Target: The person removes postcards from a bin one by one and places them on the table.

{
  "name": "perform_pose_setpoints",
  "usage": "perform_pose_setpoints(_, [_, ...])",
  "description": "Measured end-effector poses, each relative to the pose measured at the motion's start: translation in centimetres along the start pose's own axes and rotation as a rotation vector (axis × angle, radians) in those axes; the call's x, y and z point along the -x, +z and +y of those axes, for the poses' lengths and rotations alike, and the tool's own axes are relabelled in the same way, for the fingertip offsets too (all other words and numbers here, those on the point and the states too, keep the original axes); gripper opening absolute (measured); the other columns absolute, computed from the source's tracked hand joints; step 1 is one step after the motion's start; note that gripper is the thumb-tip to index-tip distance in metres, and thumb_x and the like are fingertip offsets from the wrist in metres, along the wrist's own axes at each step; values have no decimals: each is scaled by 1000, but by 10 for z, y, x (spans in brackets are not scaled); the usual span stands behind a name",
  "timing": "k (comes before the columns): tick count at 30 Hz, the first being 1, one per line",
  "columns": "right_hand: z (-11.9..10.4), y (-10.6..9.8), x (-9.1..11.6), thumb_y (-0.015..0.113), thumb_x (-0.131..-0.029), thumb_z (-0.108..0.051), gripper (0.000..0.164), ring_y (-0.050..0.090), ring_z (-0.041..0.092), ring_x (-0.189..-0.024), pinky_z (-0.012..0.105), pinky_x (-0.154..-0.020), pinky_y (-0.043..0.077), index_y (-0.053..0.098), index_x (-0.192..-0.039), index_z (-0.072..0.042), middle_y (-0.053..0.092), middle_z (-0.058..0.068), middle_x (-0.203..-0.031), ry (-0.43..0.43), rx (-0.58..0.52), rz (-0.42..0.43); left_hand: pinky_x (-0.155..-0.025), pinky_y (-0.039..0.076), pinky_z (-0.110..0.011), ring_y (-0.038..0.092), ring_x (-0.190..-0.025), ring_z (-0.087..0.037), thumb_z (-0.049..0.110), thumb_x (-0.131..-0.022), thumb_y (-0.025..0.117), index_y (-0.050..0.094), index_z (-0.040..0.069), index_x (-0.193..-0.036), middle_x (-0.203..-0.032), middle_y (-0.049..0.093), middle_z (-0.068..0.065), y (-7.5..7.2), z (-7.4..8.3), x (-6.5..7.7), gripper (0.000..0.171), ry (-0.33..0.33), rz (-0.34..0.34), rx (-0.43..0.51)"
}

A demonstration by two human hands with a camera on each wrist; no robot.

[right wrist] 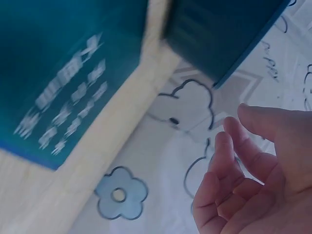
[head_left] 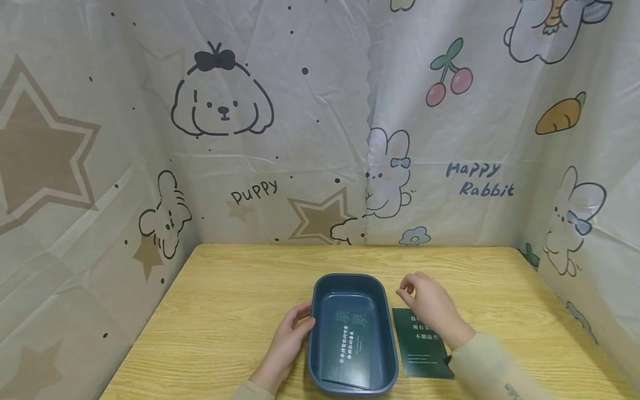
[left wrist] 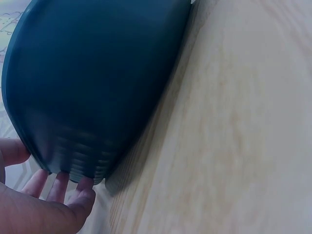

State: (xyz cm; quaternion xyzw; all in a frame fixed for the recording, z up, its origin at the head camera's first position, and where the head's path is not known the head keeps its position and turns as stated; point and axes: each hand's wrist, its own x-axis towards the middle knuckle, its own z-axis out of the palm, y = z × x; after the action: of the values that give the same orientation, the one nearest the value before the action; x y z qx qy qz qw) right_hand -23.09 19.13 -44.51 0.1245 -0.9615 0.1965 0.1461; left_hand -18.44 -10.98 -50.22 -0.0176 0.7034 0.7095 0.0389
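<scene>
A deep dark-teal rectangular tray (head_left: 313, 344) with rounded corners stands on the table. Inside it lies a dark green card (head_left: 362, 355) printed with white characters. My left hand (head_left: 286, 343) touches the tray's left outer side near the rim; the left wrist view shows its fingertips (left wrist: 59, 180) against the outer wall. To the right of the tray, a second dark green card (head_left: 425, 355) lies flat on the wood, its white print partly covered by my right wrist. My right hand (head_left: 432, 303) hovers over that card's far edge, fingers loosely bent, holding nothing.
The light wood table (head_left: 240, 289) ends at a printed cloth curtain (head_left: 320, 139) behind it. More curtain hangs at the left and right sides.
</scene>
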Motion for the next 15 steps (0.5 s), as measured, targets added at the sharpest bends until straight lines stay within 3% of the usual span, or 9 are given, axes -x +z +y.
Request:
perform_pose_setpoints(7, [-21,4,-2,72,-83,-21,11,44,11,-58,29,-53,45,63,-78,-15,57,1,-78,-48,-45,18,-105,40,-50,38,-129,-31,16,-94,54,47,6,-137,-139,49,-20,0,0,0,44,2,3,-6])
perform_pose_setpoints(15, [-38,13,-3,73,-82,-22,11,47,11,-61,29,-55,47,65,-78,-16,57,-2,-77,-39,-88,5,-103,42,-47,40,-127,-30,15,-94,55,49,5,-136,-137,50,-20,0,1,-1,44,10,9,-10])
